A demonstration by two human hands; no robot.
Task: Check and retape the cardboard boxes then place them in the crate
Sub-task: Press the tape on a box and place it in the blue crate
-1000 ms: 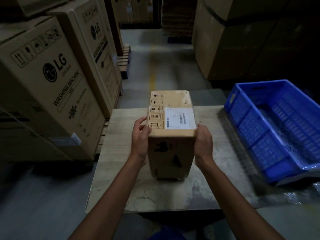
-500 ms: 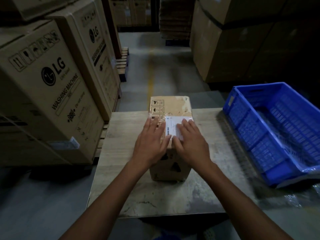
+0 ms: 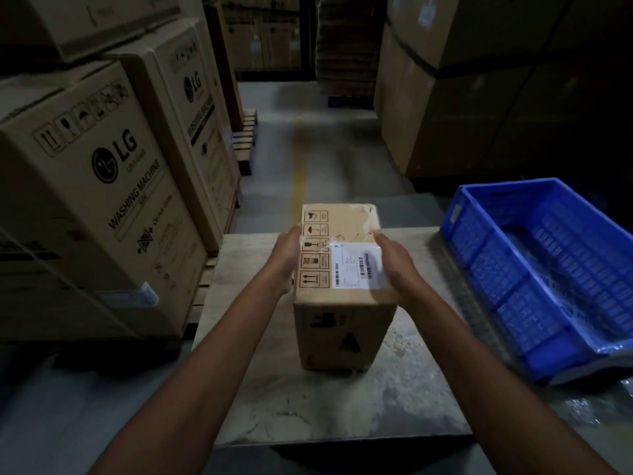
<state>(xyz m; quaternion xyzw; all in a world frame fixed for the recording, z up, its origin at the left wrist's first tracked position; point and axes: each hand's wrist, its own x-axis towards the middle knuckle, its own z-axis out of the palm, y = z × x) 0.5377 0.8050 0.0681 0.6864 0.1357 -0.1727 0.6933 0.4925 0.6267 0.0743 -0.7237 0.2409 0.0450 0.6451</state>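
On the middle of the table point(image 3: 342, 406), the cardboard box point(image 3: 342, 323) is standing upright, wearing a white label point(image 3: 356, 269) on its top face. The left hand point(image 3: 286, 258) is pressing the box side at 9 o'clock and the right hand point(image 3: 399, 265) the side at 3 o'clock, both with fingers nearly straight, not clenched. The blue crate point(image 3: 496, 269) is sitting at 3 o'clock from the box, apart from it, and the big LG cartons point(image 3: 102, 200) are standing at 9 o'clock
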